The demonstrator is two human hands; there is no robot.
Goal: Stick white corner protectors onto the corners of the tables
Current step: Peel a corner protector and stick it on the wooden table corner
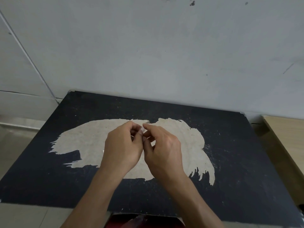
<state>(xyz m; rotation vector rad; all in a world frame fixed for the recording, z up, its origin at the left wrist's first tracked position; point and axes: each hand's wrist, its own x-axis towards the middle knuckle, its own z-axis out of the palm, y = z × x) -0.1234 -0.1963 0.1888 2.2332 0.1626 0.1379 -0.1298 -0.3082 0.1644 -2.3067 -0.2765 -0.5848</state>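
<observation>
A black table with a large worn, pale patch in its middle fills the lower view. Above that patch, my left hand and my right hand meet fingertip to fingertip. Between them they pinch a small white, partly clear corner protector, mostly hidden by the fingers. Small pale pieces sit on the table's far left corner and far right corner; they look like corner protectors stuck in place.
A grey-white wall rises right behind the table's far edge. A light wooden surface stands beside the table on the right. Tiled floor shows on the left. Something dark red lies below the near edge.
</observation>
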